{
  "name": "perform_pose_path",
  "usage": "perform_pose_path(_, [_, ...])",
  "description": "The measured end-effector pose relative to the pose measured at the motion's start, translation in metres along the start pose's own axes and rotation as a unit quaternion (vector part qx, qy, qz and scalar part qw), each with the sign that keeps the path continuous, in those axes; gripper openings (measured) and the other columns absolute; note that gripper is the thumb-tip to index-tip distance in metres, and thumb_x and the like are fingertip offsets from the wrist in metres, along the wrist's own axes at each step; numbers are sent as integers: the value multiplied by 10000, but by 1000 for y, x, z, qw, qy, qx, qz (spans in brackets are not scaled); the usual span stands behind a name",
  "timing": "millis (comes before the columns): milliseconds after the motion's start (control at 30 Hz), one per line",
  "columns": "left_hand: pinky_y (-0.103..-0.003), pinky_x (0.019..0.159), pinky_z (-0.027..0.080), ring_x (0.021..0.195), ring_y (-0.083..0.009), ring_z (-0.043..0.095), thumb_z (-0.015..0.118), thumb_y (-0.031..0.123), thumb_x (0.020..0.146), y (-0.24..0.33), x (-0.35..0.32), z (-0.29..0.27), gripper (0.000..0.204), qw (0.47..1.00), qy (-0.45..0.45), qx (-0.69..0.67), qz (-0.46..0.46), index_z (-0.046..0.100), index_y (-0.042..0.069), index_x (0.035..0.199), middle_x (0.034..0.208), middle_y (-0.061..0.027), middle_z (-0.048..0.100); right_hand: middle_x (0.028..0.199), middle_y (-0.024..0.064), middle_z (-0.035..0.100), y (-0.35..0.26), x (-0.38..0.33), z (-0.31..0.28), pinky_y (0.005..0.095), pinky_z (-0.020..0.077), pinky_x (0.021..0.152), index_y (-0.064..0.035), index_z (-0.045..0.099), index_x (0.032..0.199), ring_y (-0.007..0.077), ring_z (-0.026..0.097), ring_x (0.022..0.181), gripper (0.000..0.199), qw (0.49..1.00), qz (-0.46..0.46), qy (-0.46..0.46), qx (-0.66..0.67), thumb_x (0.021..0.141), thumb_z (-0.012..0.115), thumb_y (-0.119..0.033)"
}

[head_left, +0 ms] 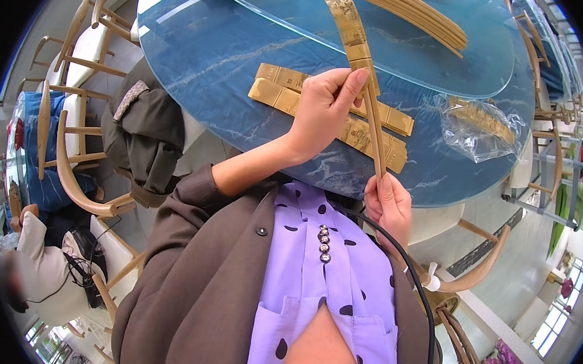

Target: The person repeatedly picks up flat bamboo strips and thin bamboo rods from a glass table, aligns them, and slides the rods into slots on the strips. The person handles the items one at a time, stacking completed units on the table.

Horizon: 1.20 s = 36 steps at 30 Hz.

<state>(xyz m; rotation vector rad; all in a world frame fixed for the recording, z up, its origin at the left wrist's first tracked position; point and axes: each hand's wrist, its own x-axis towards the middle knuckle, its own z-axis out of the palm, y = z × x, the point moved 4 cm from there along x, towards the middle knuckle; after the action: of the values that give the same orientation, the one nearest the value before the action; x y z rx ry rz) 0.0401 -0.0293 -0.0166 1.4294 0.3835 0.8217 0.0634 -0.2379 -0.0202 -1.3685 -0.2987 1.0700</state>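
Chopstick pair (375, 130), half-sleeved: left hand (323, 107) pinches gold paper sleeve (348, 25) over tips, right hand (389, 204) grips lower ends; two sleeved pairs (329, 111) done, loose chopsticks (415, 13) remaining.

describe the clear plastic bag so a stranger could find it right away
Start at the round blue table. Near its right edge, past the flat gold sleeves, lies the plastic bag. It is the only crinkled, see-through thing there, with gold pieces inside.
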Motion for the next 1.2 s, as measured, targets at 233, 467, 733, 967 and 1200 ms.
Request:
perform_pose_path(233, [-256, 576, 397, 643, -58, 473, 442, 330, 1089, 1, 13, -10, 427, 993, 30, -98, -56, 666, -6, 954, 694, -7, 593, 621, -96, 327, 1, 2, 4, 200, 184, 456, -23, 558, 911, -3, 245, 522, 364, 1000, 8, 2, -27, 1087, 446, -321])
perform_pose_path(467, [-244, 591, 418, 662, -65, 531, 454, 306, 1086, 2, 8, -7, 406, 993, 46, -93, -63, 664, -5, 932, 730, -31, 642, 620, -90, 342, 0, 5, 7, 209, 197, 460, -21, 557, 900, 6, 257, 522, 361, 998, -1, 2, -55, 1089, 443, -307])
perform_pose_path(733, [-172, 517, 318, 615, 14, 431, 477, 361, 1074, -6, -3, -9, 395, 993, 5, -63, -98, 652, 26, 962, 778, 28, 599, 632, -82, 361, -3, 12, 12, 210, 216, 470, -19, 560, 903, 10, 271, 541, 359, 997, -11, 6, -74, 1092, 436, -297])
perform_pose_path(967, [-176, 515, 302, 605, 16, 409, 505, 353, 1065, 16, 23, -15, 368, 998, 43, -45, -14, 659, 42, 944, 752, 43, 590, 632, -79, 360, -4, 9, 9, 211, 213, 471, -20, 561, 903, 11, 272, 545, 347, 997, -18, 3, -71, 1090, 444, -288])
perform_pose_path(1200, [-183, 512, 313, 601, 11, 414, 520, 344, 1061, 4, 1, -8, 347, 995, 51, -73, -35, 651, 48, 935, 760, 45, 594, 628, -74, 364, -6, 14, 17, 213, 224, 472, -16, 557, 901, 17, 280, 542, 347, 994, -30, 12, -108, 1090, 444, -285])
